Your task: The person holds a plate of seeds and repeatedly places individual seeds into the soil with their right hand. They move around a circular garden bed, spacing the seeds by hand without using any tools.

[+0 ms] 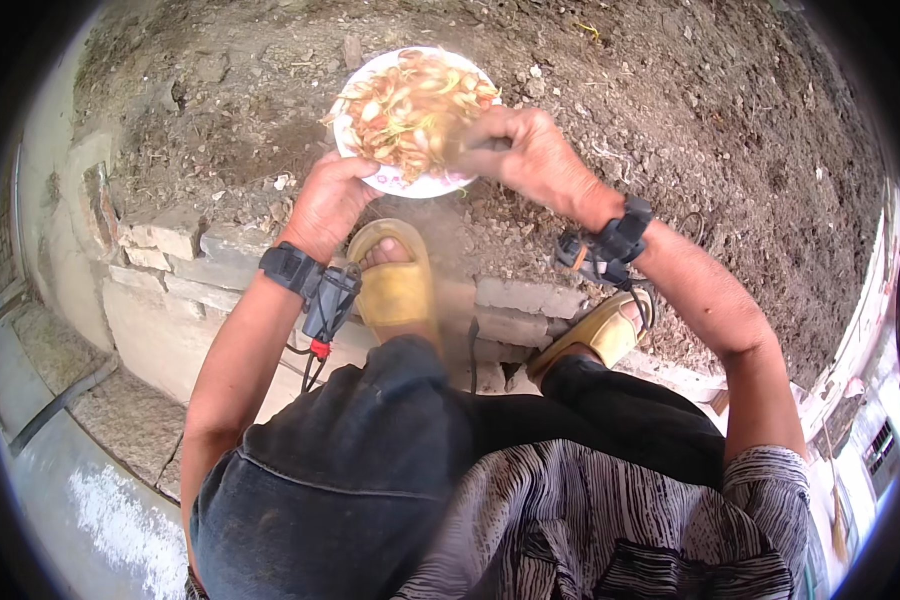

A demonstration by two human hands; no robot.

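My left hand (335, 196) grips the near left rim of a white plate (414, 187) with a pink pattern, its thumb over the rim. A heap of pale and reddish plant pieces (405, 112), perhaps peeled bulbs or flower buds, covers most of the plate. At the plate's right edge is my right hand (529, 154), its thumb and fingers bent towards each other over the heap. Motion blur hides whether anything is between those fingertips. Both wrists wear black straps with small devices and cables.
Bare brown soil (682, 112) with small stones lies under and beyond the plate. A low brick edging (529, 298) runs along the near side, under my feet in yellow slippers (397, 289). A pale wall (60, 225) stands at left, beside a concrete ledge.
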